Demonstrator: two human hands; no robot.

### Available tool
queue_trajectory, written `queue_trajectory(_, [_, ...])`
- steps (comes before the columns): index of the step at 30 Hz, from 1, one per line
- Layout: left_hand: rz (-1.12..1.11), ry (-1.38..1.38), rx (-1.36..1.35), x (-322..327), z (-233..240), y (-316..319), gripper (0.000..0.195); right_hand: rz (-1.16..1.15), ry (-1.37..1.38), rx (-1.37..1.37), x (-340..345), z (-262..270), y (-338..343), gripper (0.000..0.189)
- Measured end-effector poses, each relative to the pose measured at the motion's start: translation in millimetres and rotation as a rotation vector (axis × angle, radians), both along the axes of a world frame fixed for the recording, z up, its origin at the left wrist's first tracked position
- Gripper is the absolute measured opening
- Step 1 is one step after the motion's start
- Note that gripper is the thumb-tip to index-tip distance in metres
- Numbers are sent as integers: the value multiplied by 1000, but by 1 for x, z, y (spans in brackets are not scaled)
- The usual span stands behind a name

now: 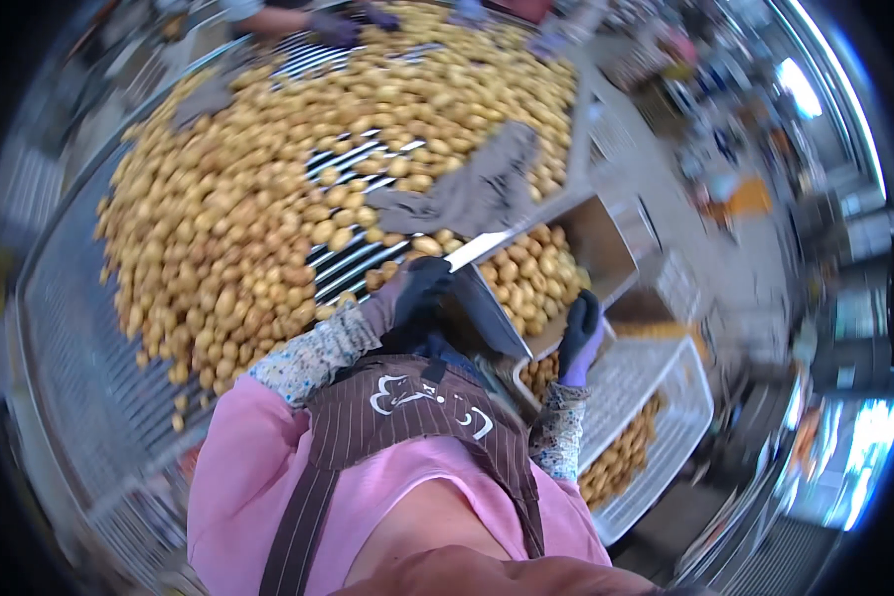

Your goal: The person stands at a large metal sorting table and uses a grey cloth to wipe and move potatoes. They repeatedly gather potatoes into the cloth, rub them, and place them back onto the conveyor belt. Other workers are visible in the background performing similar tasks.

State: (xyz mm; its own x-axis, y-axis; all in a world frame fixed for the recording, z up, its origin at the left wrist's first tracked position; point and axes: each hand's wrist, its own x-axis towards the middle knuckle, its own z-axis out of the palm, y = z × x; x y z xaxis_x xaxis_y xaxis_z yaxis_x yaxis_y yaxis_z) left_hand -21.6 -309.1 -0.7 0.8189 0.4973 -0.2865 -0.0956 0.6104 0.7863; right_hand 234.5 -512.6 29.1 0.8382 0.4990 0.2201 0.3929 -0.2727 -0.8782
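Observation:
A metal chute [603, 249] opens from the corner of the sorting table before me, filled with small yellow produce that looks like potatoes [525, 279]. My left hand [421, 294], in a dark glove, is at the chute's near-left corner, by its pale rim; blur hides its grip. My right hand [581, 346], in a purple and dark glove, is at the chute's lower right lip, fingertips against the potatoes. Below the chute mouth, more potatoes [540, 376] lie in a partly hidden container. A grey cloth [484, 186] rests on the table just beyond my left hand.
Potatoes [216, 223] cover much of the slatted roller table [82, 320]. Another grey cloth [205, 97] lies far left. Gloved hands of other people [335, 30] work at the far side. A white plastic crate [689, 395] with potatoes stands at my right.

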Motion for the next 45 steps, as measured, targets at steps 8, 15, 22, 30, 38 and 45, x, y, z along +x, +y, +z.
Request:
queue_trajectory(8, [1357,713,928,-191,26,-40,26,1050,-487,-50,-172,9,213,34])
queue_trajectory(15, [1449,1628,1109,-290,-34,-28,69,1399,-721,1,-281,-10,220,58])
queue_trajectory(22, [1352,1801,922,-213,-25,68,84,1043,-659,-253,-166,-15,243,62])
queue_trajectory(30, [1066,1302,915,-88,-10,163,87,287,-742,-372,-7,1,272,56])
queue_trajectory(38, [436,1484,736,-59,-7,290,98,298,-447,-563,14,-58,353,29])
queue_trajectory(45, [332,1003,1466,-29,64,208,71,511,641,162,17,48,306,9])
